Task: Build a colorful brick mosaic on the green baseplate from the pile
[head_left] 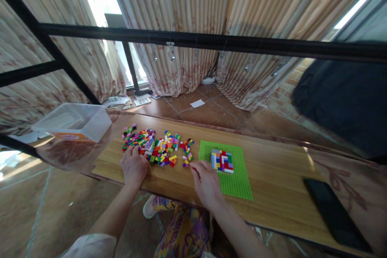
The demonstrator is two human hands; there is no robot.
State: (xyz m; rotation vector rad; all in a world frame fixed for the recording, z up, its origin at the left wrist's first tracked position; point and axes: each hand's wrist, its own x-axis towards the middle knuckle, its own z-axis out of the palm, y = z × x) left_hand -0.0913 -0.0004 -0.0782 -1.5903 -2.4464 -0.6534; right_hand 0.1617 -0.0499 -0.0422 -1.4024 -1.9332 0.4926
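Green baseplate [238, 185] beside bricks [160, 149] | clear tub [72, 123] left | phone [335, 213] right (flat)

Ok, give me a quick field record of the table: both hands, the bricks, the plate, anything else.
left hand: palm down at the near edge of the loose bricks, fingers on them; grip unclear
right hand: fingertips at the pile's right end, beside the baseplate; unclear if it holds a brick
baseplate: green, flat on the wooden table
build: multi-coloured brick block on the baseplate's far left part
box: clear plastic, table's left end
phone: black, lying towards the right end
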